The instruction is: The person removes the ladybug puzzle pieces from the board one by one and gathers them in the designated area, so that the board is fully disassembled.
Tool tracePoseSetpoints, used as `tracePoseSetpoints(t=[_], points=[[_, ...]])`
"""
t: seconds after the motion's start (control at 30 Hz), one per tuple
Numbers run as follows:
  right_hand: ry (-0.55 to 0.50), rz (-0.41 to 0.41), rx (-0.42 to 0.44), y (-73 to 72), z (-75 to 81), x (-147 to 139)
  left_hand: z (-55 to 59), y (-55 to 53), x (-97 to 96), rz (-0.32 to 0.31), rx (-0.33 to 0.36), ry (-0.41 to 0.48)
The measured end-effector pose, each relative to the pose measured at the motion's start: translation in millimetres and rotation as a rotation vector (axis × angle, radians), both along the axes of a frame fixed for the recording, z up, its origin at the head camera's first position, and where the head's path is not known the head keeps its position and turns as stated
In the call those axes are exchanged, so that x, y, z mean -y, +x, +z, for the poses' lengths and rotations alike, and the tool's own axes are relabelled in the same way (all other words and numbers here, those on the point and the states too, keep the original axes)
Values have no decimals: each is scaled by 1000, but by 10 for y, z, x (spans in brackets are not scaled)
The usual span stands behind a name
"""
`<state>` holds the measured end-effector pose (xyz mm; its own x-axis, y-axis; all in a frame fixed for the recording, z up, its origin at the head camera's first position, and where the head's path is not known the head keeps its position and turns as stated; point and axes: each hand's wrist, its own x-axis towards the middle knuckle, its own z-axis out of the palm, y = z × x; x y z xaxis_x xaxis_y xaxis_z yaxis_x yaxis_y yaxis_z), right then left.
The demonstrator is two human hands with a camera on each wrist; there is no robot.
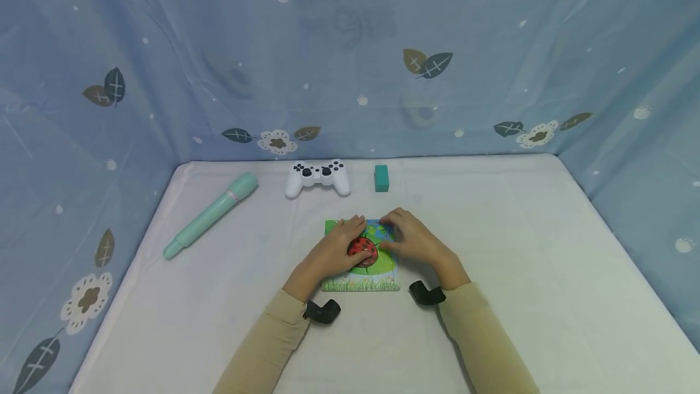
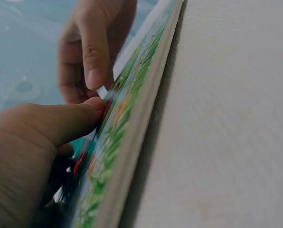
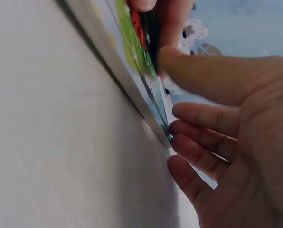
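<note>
A square ladybug jigsaw puzzle in green and blue lies flat on the white table. My left hand rests on its left part, fingers extended toward the far edge and thumb on the red ladybug. In the left wrist view, the left thumb touches the picture surface. My right hand is at the puzzle's far right corner, fingers loosely bent. In the right wrist view, its fingertips are at the board's edge and its thumb is over the picture. No object shows gripped in either hand.
Behind the puzzle are a white game controller and a small teal block. A mint-green stick-shaped object lies at the far left. A blue patterned curtain borders the white table at the back and sides.
</note>
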<state>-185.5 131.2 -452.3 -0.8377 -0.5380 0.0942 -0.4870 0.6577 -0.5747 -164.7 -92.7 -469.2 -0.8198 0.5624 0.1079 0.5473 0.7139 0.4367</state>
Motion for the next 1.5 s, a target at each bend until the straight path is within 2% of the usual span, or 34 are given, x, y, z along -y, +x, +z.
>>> tracePoseSetpoints(t=[0.2,0.43,0.7,0.83,1.03,1.5], points=[[-10,26,-31,-37,-86,-15,-34,-7,-2,23,-4,5],[8,43,-40,-39,-80,15,-34,17,-2,32,-31,-18],[62,73,10,-37,-19,47,-32,26,1,43,-38,-47],[32,79,51,-54,-15,50,-37,9,2,36,-63,-49],[-4,66,113,-68,-64,35,-45,14,2,25,-59,-33],[1,56,122,-54,-8,56,-44,3,-11,18,-77,-36]])
